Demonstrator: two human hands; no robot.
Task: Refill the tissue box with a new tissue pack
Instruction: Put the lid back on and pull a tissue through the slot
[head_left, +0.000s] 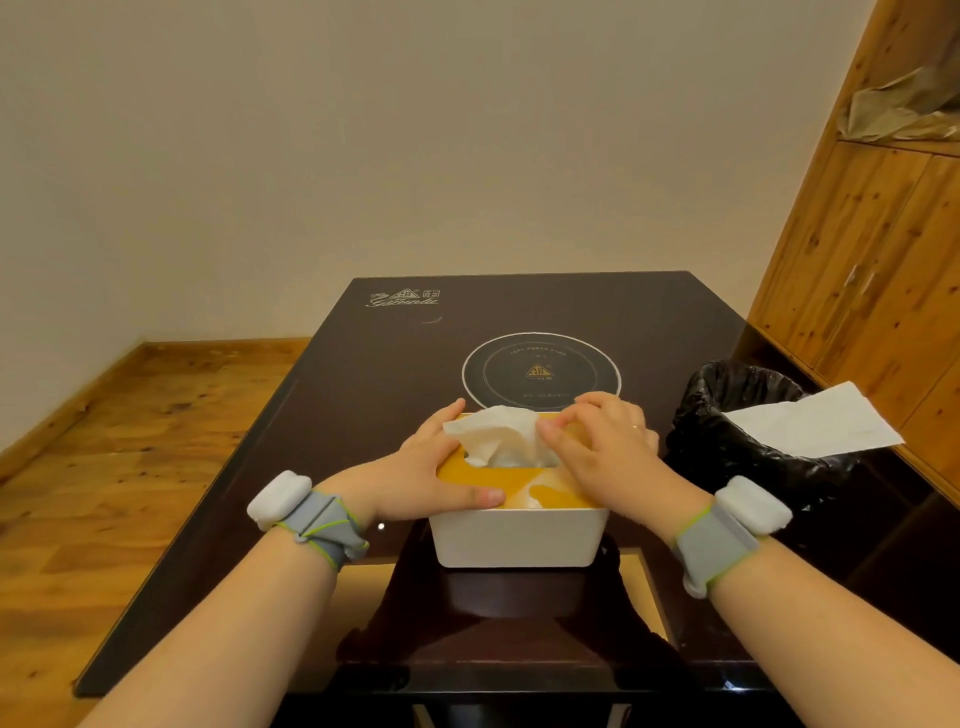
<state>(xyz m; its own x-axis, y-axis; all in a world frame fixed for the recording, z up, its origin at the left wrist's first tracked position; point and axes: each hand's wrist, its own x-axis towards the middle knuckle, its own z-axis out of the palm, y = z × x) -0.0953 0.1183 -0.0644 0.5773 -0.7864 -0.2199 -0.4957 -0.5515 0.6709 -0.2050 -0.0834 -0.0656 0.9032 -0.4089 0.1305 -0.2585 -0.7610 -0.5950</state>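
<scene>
Dark glossy worktop (322, 415) fills the middle of the view, with a plain pale wall behind it at 12 o'clock, wooden flooring at 9 o'clock and knotty wood cabinets (862, 270) at 2 o'clock. A round induction ring (540, 370) is set into the surface just beyond the hands.

Near the front edge stands the tissue box (519, 538), a white tub with a yellow lid (566, 491). A crumpled white tissue (498, 434) stands up out of the rectangular slot in that lid.

The left hand (436, 467) lies along the box's 9 o'clock side, fingers curled over the far edge and thumb pressed flat on the lid's near strip; its grip is a loose brace on the box, not a closed fist. The right hand (602, 447) rests on the lid at 3 o'clock, thumb and forefinger pinched together on the tissue at the slot's edge, the other fingers relaxed. Each wrist carries a grey band with a white pod.

At 3 o'clock from the box, well apart, sits a bin lined with a black bag (748, 441), and a flat white sheet (815, 423) lies across its rim.
</scene>
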